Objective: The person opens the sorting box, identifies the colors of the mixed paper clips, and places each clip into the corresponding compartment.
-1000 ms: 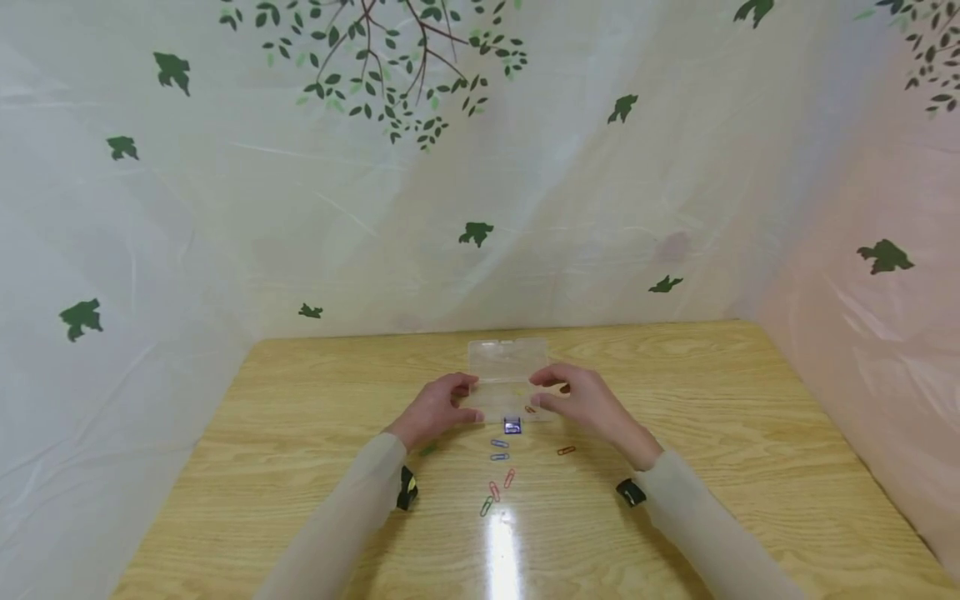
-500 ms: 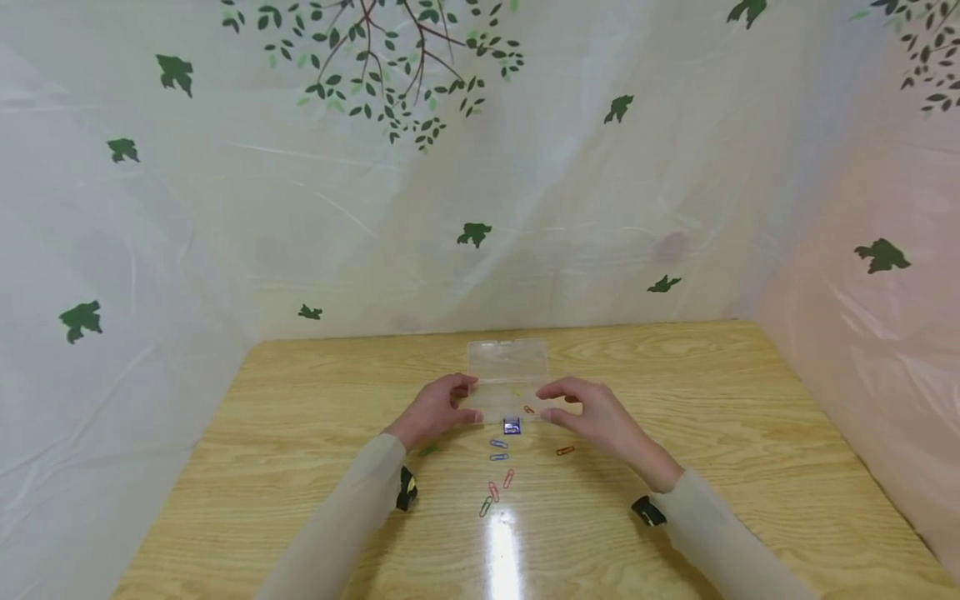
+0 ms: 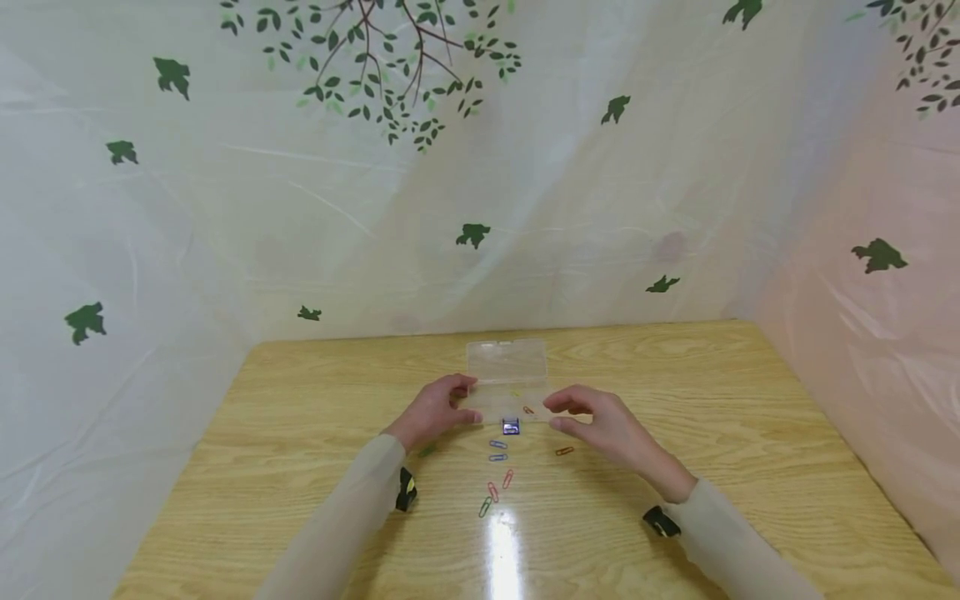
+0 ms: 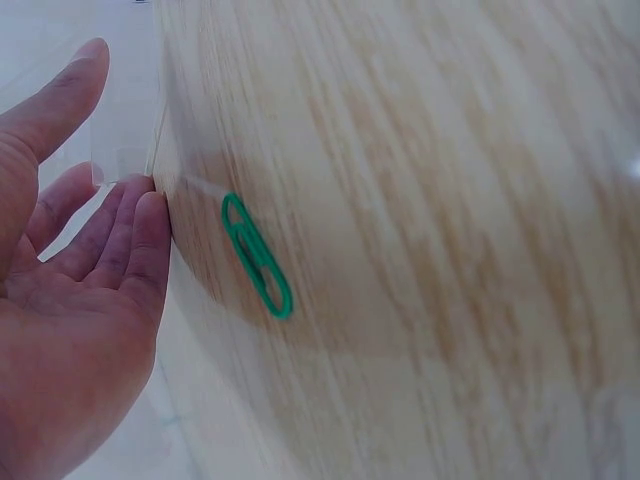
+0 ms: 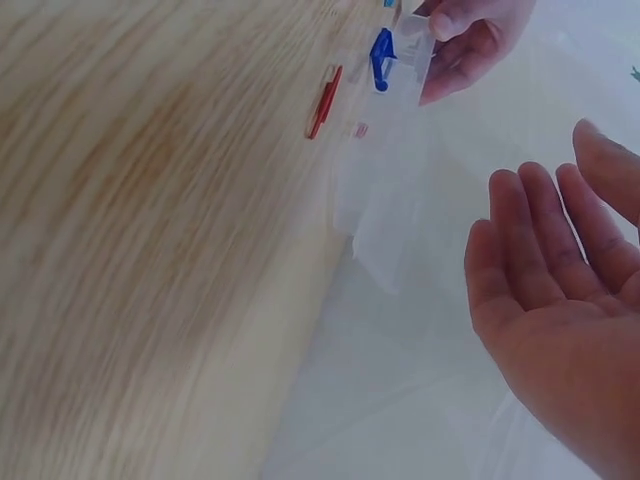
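Observation:
A clear plastic box [image 3: 495,404] with a blue latch [image 3: 511,427] lies on the table, its lid [image 3: 507,360] folded back. My left hand [image 3: 435,408] holds the box's left end, thumb at the front corner and fingers towards the back. A red paper clip [image 3: 528,410] and something small and yellow [image 3: 515,393] show in the box. To the right of the box my right hand [image 3: 611,425] hovers with relaxed fingers, holding nothing; the right wrist view shows its bare palm [image 5: 560,340]. A green paper clip [image 4: 257,256] lies beside the left hand.
In front of the box lie blue paper clips [image 3: 498,457], pinkish-red paper clips [image 3: 492,492] and a green paper clip [image 3: 485,507]. A darker red paper clip [image 3: 564,451] sits nearer the right hand. White sheeting [image 3: 375,250] hangs behind the wooden table [image 3: 315,392].
My right hand has drawn away from the box's right end, towards the right and slightly nearer me. The yellow thing in the box has come into sight. My left hand stays put.

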The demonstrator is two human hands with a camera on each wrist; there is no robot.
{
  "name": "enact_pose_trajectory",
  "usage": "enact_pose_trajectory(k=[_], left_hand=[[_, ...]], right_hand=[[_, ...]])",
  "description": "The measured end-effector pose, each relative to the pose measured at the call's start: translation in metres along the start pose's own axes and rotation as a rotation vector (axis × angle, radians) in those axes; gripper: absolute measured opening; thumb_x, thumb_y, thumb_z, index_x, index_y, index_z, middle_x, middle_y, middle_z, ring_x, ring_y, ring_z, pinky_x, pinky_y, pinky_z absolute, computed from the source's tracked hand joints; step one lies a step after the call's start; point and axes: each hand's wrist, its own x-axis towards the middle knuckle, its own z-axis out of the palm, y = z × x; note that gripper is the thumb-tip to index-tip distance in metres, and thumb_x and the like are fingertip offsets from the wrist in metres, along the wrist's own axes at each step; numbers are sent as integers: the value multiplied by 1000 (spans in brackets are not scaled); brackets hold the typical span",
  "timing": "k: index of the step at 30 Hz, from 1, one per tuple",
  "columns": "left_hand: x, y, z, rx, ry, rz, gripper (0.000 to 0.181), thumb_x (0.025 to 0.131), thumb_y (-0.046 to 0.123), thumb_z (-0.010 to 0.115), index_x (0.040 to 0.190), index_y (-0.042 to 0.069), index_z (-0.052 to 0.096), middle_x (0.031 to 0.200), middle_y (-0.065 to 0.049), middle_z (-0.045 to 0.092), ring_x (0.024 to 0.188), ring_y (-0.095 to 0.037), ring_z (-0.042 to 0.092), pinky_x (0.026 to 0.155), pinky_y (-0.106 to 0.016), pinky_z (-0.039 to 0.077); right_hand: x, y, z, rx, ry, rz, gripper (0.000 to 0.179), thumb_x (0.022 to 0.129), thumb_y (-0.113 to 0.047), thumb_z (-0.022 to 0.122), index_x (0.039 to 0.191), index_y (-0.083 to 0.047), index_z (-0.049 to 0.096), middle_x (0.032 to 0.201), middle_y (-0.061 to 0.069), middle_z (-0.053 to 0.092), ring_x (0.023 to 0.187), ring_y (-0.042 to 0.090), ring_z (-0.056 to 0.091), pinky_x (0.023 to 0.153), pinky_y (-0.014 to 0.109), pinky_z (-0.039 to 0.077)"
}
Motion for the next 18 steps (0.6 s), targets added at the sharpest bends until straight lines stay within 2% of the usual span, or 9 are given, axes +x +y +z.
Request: enact_pose_trajectory(k=[10, 18], left_hand=[[1, -1, 0, 3, -3, 7, 64, 89, 23, 84, 146, 9, 57, 135, -9, 62, 119, -27, 58, 106, -46, 49], [2, -3, -1, 0, -11, 2, 64, 90, 24, 84, 146, 10, 56, 137, -9, 61, 120, -27, 58, 106, -46, 48]], right_hand=[[-6, 4, -5, 42, -34, 42, 24, 99, -18, 72, 120, -7, 72, 118, 3, 73, 114, 26, 66, 102, 56, 51], [-10, 15, -6, 105, -70, 70, 24, 101, -18, 70, 121, -4, 71, 119, 10, 72, 111, 25, 66, 101, 53, 52]])
